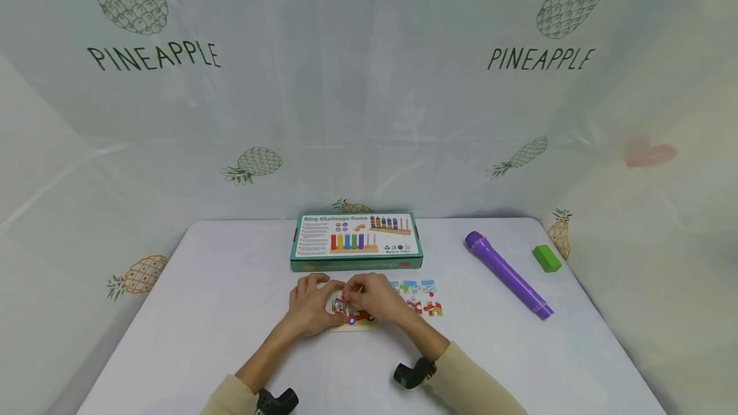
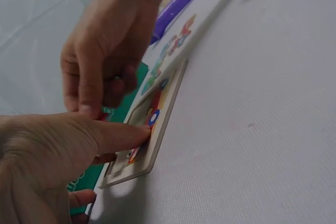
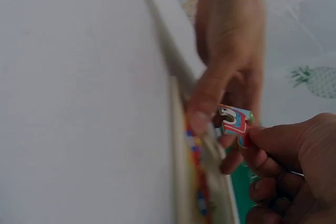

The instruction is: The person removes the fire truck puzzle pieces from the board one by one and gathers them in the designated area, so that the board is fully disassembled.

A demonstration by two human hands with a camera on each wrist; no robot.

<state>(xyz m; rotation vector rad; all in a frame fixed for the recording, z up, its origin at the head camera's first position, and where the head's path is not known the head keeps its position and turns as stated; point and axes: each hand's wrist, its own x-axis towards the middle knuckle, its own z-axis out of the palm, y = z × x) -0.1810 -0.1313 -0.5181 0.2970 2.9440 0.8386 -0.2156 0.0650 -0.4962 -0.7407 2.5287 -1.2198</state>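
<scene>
On the white tabletop (image 1: 230,274), roughly midway between its side edges, I'm remotely watching a pale rectangular puzzle tray (image 2: 166,113) lying flat. The spread left hand (image 1: 311,306) is pressing it with a straight thumb; the right hand (image 1: 377,296) is pinching a small red-and-blue jigsaw piece (image 3: 238,128) above, probably light, stiff, best held edgewise.

Puzzle piece (image 3: 234,119): small, red and light blue with a curved white motif, pinched by the right hand (image 1: 377,298). Puzzle board (image 2: 161,134): pale-rimmed, flat, partly filled, showing red parts and blue wheels; the left hand's (image 1: 312,308) thumb touches it. Loose pieces (image 1: 434,309): multicoloured, flat, to the board's right.
</scene>
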